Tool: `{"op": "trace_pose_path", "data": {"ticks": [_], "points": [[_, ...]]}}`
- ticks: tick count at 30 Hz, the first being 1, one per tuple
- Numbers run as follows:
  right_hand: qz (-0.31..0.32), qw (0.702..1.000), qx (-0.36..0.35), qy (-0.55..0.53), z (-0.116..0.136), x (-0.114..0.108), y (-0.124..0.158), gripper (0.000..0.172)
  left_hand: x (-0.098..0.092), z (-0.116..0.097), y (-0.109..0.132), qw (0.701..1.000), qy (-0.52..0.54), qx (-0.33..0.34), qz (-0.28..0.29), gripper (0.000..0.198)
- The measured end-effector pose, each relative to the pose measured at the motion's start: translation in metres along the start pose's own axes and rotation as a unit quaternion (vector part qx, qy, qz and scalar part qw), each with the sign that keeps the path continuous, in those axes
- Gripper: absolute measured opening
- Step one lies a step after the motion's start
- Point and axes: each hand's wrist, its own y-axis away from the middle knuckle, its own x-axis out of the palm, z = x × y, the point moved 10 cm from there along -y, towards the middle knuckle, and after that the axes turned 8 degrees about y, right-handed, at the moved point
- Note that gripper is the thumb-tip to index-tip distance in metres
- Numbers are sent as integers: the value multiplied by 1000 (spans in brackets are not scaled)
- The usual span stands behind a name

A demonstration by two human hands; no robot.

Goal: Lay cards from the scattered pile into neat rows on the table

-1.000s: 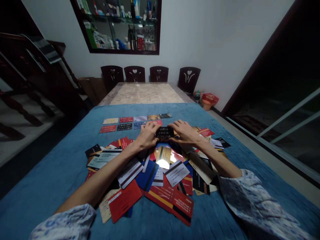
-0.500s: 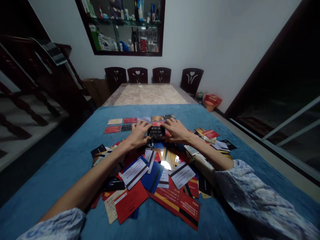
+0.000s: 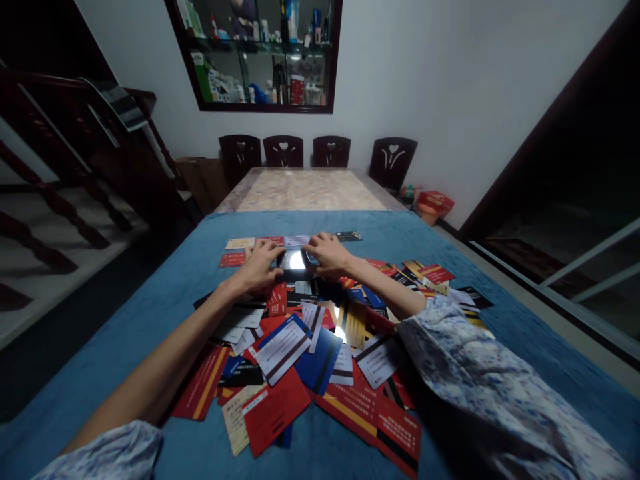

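My left hand and my right hand grip a dark card by its two sides, above the far part of the cloth. Bright glare hides most of its face. Just beyond my hands lie a cream card, a lilac card and a black card in a row. Left of my left hand is a red card in a nearer row. My hands hide parts of both rows. Under my forearms spreads a loose pile of overlapping cards, with a blue card near its middle.
A blue cloth covers the near table; the bare tabletop shows beyond it. More loose cards lie at right. Dark chairs stand at the far end, below a wall cabinet. A stair railing is at left.
Both hands have moved left together with the dark card, which now catches strong glare. The gold card in the far row is now hidden by my right hand. The view has turned slightly left.
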Motion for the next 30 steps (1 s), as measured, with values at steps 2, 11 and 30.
{"op": "trace_pose_path", "data": {"ticks": [2,11,30], "points": [[3,1000,-2,-3,4,-1,-10,54,-3,9,0,1000,-3,-7,-2,53],[10,1000,-3,-15,21,-6,-44,48,-7,52,-3,998,-27,-52,-8,51],[29,998,-6,-51,30,23,-94,48,10,110,-14,992,-30,-107,53,56]]}}
